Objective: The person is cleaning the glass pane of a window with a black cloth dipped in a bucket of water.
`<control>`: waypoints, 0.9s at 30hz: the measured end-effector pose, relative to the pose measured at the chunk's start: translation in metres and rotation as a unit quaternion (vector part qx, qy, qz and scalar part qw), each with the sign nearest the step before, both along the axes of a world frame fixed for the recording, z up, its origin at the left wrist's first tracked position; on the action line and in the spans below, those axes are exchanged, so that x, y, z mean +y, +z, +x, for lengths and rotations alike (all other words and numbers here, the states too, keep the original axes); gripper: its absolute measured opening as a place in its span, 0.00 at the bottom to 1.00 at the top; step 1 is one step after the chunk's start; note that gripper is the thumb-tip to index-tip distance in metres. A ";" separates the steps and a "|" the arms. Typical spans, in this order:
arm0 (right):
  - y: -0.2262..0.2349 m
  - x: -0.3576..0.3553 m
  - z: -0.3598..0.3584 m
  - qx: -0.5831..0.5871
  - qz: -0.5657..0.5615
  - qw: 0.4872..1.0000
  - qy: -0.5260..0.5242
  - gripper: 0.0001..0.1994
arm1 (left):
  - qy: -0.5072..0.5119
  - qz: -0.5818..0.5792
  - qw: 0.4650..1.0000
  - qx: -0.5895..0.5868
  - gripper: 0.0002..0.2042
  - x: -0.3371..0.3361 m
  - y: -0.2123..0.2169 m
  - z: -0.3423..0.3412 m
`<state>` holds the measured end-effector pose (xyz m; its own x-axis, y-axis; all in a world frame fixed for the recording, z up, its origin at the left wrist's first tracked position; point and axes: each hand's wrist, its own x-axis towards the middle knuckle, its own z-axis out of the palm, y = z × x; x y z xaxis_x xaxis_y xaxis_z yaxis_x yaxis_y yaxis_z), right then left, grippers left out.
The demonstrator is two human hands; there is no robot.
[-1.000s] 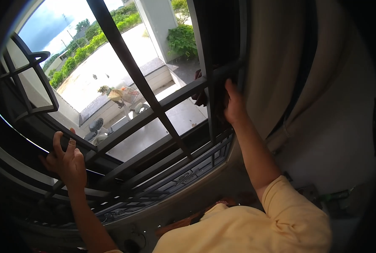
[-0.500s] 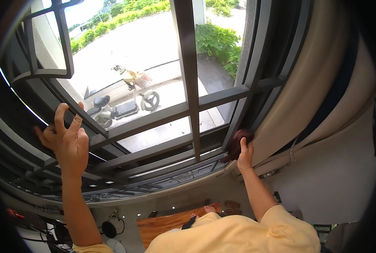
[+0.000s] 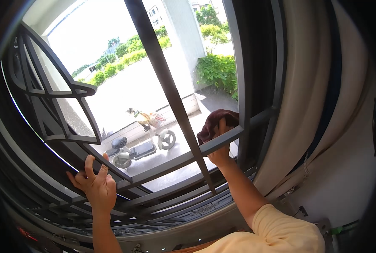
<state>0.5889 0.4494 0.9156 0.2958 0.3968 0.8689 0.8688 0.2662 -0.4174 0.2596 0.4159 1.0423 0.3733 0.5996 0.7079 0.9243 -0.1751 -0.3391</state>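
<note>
A crumpled dark maroon cloth (image 3: pixel 215 122) is in my right hand (image 3: pixel 221 152), which reaches through the grey window grille (image 3: pixel 171 172) on the right. The cloth is up against the opening, just above a horizontal bar, and part of my hand is behind that bar. At the left, my left hand (image 3: pixel 99 189) has its bent fingers hooked over the dark window frame (image 3: pixel 61 154). Its fingertips are near the upright beside an opened grille panel (image 3: pixel 72 140); the side of the frame they grip is partly hidden.
Beige curtains (image 3: pixel 302 92) with a dark blue stripe hang along the right side. Outside stands a scooter (image 3: pixel 141 145) with a basket, before green bushes (image 3: pixel 215 69) and a pale pillar (image 3: pixel 181 42). Lower grille bars (image 3: pixel 162 215) run across below my hands.
My right hand has lifted the cloth from the grille's lower right corner to above the horizontal bar. My left hand keeps its hold on the frame. The view has tilted upward.
</note>
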 end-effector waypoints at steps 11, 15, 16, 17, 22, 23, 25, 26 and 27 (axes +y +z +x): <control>0.035 0.046 -0.013 0.045 0.068 0.983 -0.166 0.41 | 0.047 -0.012 0.999 0.019 0.28 0.006 0.003 -0.014; -0.064 0.053 -0.013 0.089 0.118 0.985 -0.094 0.29 | 0.057 -0.013 0.998 0.020 0.28 0.014 0.002 -0.012; -0.065 0.043 -0.019 0.142 0.140 0.974 -0.108 0.26 | 0.049 -0.010 0.999 0.014 0.28 0.012 0.004 -0.012; -0.090 0.039 -0.019 0.177 0.127 0.967 -0.134 0.23 | 0.040 -0.014 0.999 0.014 0.28 0.011 0.004 -0.009; -0.145 0.001 -0.023 0.252 -0.312 0.915 -0.033 0.35 | 0.055 -0.046 0.997 -0.007 0.27 0.003 0.006 -0.005; -0.130 0.000 -0.026 0.263 -0.381 0.886 -0.018 0.34 | 0.047 -0.045 0.998 -0.012 0.27 0.002 0.006 -0.008; -0.152 0.016 -0.027 0.279 -0.212 0.934 -0.070 0.33 | 0.031 -0.019 0.999 -0.006 0.27 0.004 0.000 -0.007; -0.158 0.028 -0.030 0.289 -0.047 0.950 -0.112 0.33 | 0.022 -0.001 1.000 0.004 0.27 0.004 0.000 -0.008; -0.146 0.032 -0.030 0.309 -0.018 0.945 -0.111 0.31 | 0.013 0.002 1.000 0.007 0.26 0.001 0.003 -0.006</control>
<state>0.5590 0.4811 0.7697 0.8209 0.2916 0.4911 0.4899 0.0826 -0.8679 0.2532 0.4171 1.0449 0.3673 0.6068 0.7049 0.9239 -0.1502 -0.3520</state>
